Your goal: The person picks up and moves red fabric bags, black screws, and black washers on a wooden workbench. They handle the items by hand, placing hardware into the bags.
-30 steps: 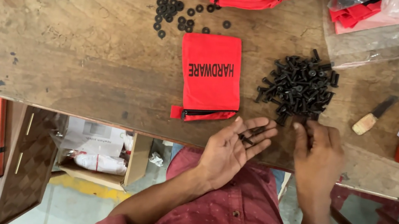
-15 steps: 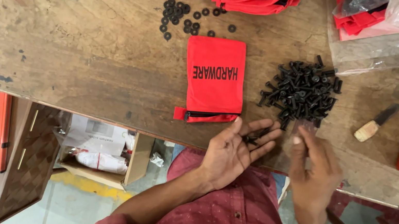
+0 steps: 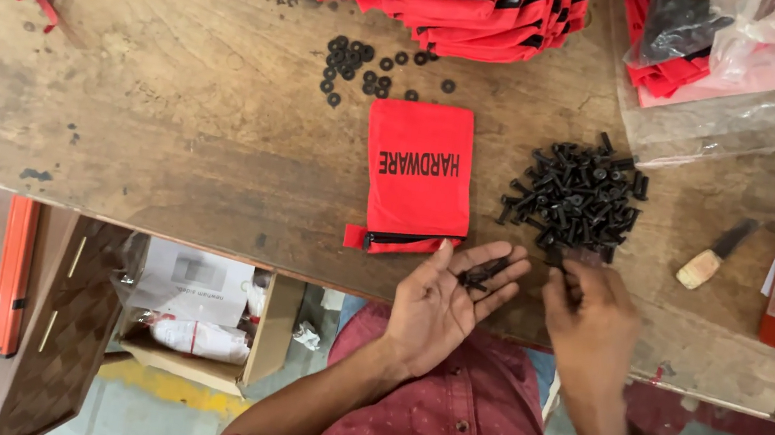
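You are holding your left hand (image 3: pixel 441 301) palm up and wide open at the near edge of the worn wooden table (image 3: pixel 168 126), with a few small black screws (image 3: pixel 480 275) lying across its fingers. Your right hand (image 3: pixel 590 322) is resting just beside it, fingertips pinching narrowly at the near edge of the heap of black screws (image 3: pixel 574 195). A flat red fabric zip pouch (image 3: pixel 415 179) is lying left of that heap, close to your left fingertips.

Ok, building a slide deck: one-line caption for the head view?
Left hand cups black screws, right hand at the screw pile beside a red zip pouch.
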